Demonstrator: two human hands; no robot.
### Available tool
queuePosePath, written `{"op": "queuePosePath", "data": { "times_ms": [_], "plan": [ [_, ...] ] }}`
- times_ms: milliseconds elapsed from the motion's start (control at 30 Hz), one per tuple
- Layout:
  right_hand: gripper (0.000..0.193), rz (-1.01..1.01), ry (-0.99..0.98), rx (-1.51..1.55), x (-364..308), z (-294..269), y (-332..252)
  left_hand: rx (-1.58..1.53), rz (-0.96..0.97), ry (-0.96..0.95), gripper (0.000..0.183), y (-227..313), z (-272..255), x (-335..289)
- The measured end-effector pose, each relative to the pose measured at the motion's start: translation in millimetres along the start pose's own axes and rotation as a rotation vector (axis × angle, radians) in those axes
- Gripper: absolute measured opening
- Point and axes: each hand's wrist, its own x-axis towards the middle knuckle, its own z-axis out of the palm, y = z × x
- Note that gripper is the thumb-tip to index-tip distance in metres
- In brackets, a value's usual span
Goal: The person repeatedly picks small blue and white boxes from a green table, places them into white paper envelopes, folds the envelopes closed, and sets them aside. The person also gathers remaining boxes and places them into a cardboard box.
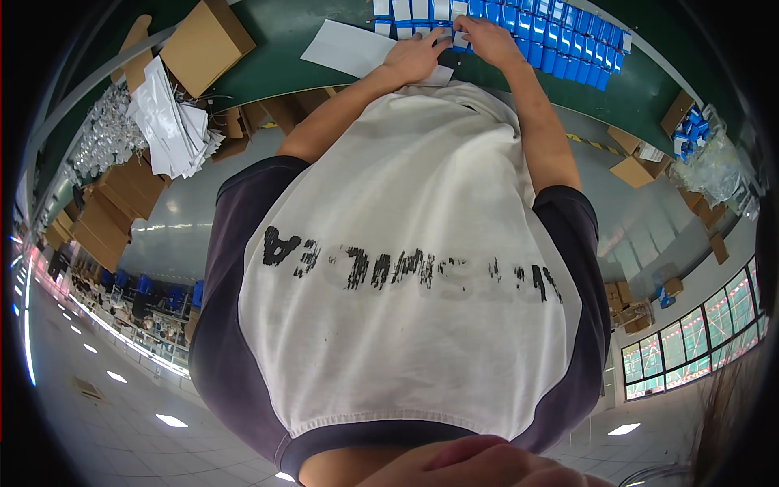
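Rows of blue wrapped rectangular packs (560, 36) lie on the green table at the top of the view. Packs toward the left carry white labels (401, 10). My left hand (415, 57) rests over the edge of a white sheet (341, 47), fingers apart and reaching to the nearest row of packs. Beside it, my right hand (487, 40) is bent over a pack with a white label, its fingertips drawn together at the pack. Whatever sits between those fingertips is too small to make out.
On the left, a cardboard box (207, 47) stands near a stack of white sheets (166, 122) and a heap of clear plastic (105, 134). At the right, blue pieces (692, 130) and clear bags (718, 170) lie by an open carton (639, 162). The green table (280, 57) has a curved-looking edge.
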Motion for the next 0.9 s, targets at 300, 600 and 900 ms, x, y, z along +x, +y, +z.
{"op": "queuePosePath", "data": {
  "times_ms": [300, 600, 900],
  "plan": [
    [0.022, 0.105, -0.053, 0.152, -4.1, 4.5, 11.3, 0.193, 0.110, 0.058, 0.046, -4.2, 3.2, -1.3],
    [0.024, 0.120, 0.022, 0.087, -6.0, 14.1, -5.5, 0.300, 0.175, 0.022, 0.039, -15.7, 13.8, 1.4],
    [0.023, 0.112, 0.076, 0.106, -6.9, 20.7, -0.5, 0.185, 0.096, 0.063, 0.043, -15.2, 8.0, -8.9]
  ]
}}
